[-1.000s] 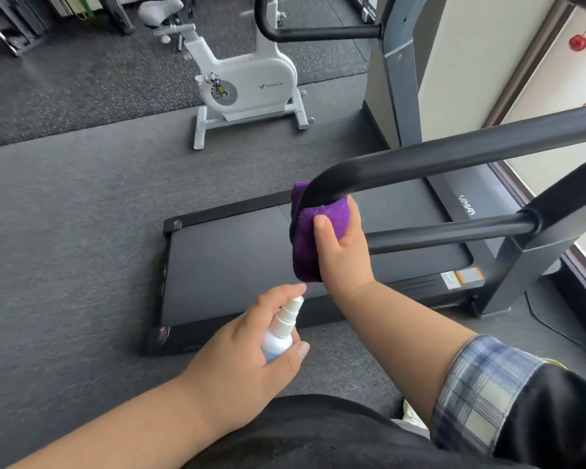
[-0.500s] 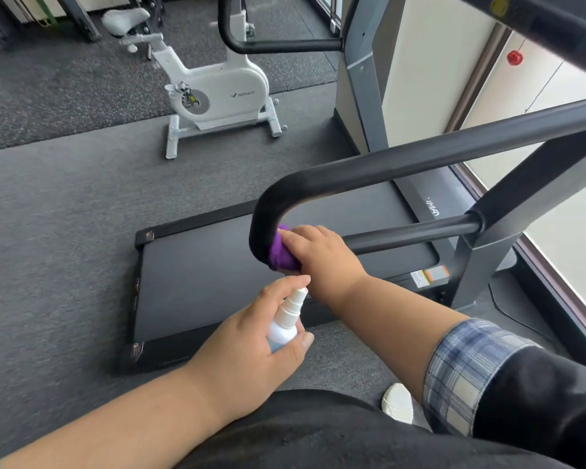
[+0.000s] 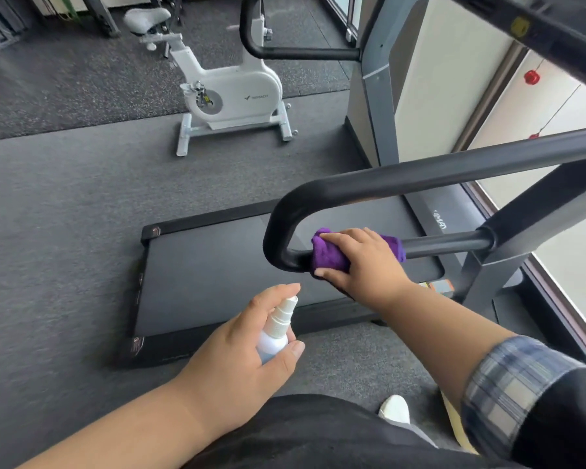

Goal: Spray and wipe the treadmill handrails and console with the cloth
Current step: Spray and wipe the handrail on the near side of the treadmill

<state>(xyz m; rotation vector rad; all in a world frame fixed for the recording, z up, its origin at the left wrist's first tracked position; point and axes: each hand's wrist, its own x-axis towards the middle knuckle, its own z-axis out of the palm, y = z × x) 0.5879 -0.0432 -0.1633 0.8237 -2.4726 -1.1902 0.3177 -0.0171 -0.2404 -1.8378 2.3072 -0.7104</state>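
The near handrail (image 3: pixel 420 179) is a black U-shaped tube that bends at the left and runs back as a lower bar (image 3: pixel 450 243) to the grey upright. My right hand (image 3: pixel 362 262) presses a purple cloth (image 3: pixel 327 253) around the lower bar, just right of the bend. My left hand (image 3: pixel 237 360) holds a small white spray bottle (image 3: pixel 276 331) upright, nozzle toward the rail, forefinger resting on the pump. Only the dark underside of the console (image 3: pixel 538 32) shows at the top right corner. The far handrail (image 3: pixel 285 52) runs at the top.
The treadmill belt (image 3: pixel 217 265) lies below the rail on grey carpet. A white exercise bike (image 3: pixel 230 93) stands behind it. A window wall (image 3: pixel 555 214) runs along the right. My white shoe (image 3: pixel 394 409) shows near the bottom.
My right hand slid the purple cloth from the upper bend of the handrail down around the curve and onto the lower bar. The left hand kept the bottle steady. The view shifted slightly.
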